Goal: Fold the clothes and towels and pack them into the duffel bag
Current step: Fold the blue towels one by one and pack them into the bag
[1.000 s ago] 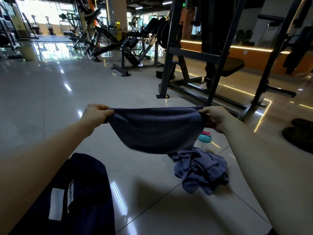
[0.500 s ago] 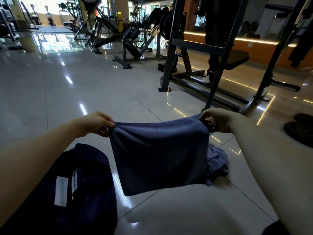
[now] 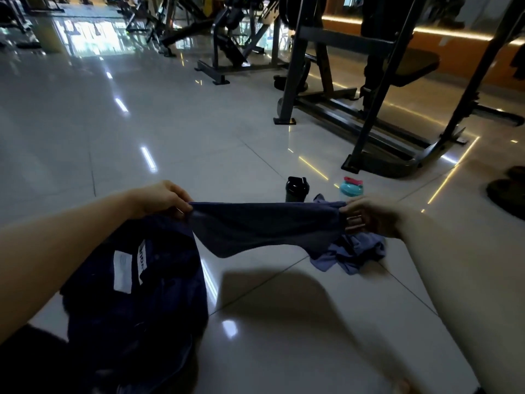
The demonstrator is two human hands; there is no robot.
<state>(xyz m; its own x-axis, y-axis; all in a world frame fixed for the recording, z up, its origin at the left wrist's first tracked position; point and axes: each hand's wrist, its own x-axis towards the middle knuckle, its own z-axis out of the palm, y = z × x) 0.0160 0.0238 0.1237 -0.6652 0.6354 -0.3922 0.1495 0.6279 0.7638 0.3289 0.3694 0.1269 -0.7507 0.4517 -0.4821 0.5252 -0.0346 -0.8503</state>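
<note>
Dark blue towel [image 3: 264, 226] stretched flat and sagging, left hand [image 3: 159, 199] and right hand [image 3: 369, 217] each pinching a corner

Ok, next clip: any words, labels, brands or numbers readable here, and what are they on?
On the duffel bag, the narrow white tag: dark capitals running sideways, partly cut off, too blurred to quote.
Beside it, the larger white label: faint print, too small to read.
On the black bottle, the teal-lidded bottle and the towel: no text visible.
</note>
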